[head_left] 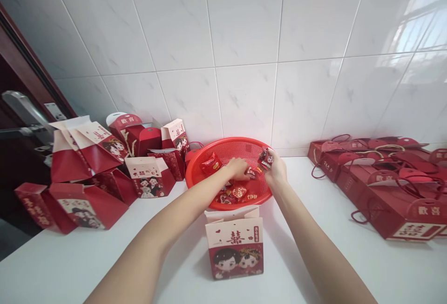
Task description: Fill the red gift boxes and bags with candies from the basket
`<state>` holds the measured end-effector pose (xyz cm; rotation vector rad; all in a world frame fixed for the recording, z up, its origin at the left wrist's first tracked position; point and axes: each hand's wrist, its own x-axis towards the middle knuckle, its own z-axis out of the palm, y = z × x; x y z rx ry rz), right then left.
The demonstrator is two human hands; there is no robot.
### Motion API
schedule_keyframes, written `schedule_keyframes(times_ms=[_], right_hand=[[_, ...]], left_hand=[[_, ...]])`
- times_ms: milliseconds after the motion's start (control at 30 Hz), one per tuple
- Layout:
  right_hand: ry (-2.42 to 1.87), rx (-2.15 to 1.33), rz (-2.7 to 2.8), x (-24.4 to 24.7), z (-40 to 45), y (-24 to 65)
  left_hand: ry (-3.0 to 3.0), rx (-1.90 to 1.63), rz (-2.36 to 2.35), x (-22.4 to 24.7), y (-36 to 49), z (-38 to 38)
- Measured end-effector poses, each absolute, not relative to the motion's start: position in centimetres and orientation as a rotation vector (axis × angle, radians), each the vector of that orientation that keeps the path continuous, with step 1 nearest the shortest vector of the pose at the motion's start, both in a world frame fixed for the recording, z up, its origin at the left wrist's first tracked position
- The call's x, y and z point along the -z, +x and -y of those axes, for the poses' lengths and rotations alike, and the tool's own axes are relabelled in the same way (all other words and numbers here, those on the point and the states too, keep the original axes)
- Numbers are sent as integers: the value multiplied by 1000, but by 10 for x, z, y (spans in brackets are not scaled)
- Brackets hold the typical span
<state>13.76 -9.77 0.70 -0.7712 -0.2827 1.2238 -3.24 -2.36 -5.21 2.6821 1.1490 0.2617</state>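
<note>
A red plastic basket [200,155] with a perforated wall holds several wrapped candies [239,191]. My left hand [239,169] reaches down into it, its fingers closed around a small dark red wrapped candy [251,172]. Over the basket's right rim, my right hand [277,168] pinches a dark brown-red wrapped candy [266,158]. In front of the basket, between my forearms, a red and cream gift box [235,243] stands upright with its top open. Two cartoon figures are printed on its front. What lies inside the box is hidden.
Several red and cream gift boxes [89,201] are piled on the left of the white table [293,266]. Rows of red gift boxes with cord handles [380,178] lie at the right. A tiled wall [244,99] bounds the back, and a dark door with a metal handle [26,106] is at far left.
</note>
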Motion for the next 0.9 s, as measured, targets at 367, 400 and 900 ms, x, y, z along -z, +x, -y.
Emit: schedule_keyframes(times_ms=[367, 400, 900], right_hand=[[-740, -1256, 241, -8, 95, 137], [-733, -1262, 237, -8, 95, 137], [-748, -1271, 222, -6, 94, 138]], left_hand=[[2417, -192, -1930, 6, -15, 11], [2429, -187, -1940, 3, -13, 13], [2406, -266, -1625, 3, -16, 15]])
